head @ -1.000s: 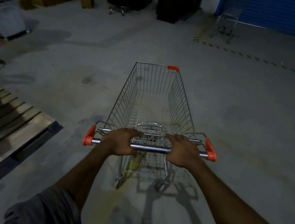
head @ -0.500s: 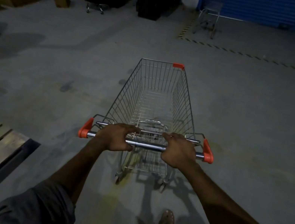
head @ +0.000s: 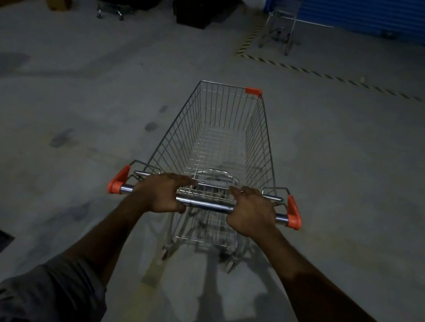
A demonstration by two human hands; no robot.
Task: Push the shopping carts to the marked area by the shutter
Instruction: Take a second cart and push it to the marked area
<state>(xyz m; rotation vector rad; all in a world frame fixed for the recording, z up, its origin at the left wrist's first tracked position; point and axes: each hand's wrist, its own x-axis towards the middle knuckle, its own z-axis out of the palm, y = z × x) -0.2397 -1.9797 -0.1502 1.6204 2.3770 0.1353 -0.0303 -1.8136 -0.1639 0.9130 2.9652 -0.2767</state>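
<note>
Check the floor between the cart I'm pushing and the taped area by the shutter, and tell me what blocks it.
Nothing visible blocks it: bare concrete runs from the cart to the striped floor tape. A second cart already stands inside the marked area, near its left edge before the blue shutter.

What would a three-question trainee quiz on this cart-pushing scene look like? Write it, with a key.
1. True or false: both hands grip the cart's handle bar.
2. What already stands inside the striped floor marking by the blue shutter? A) a pallet B) another cart C) a box
3. Fill in: the pushed cart's basket is ____.

Key: 1. True: left hand and right hand both close on it. 2. B, the parked cart. 3. Empty.
</note>
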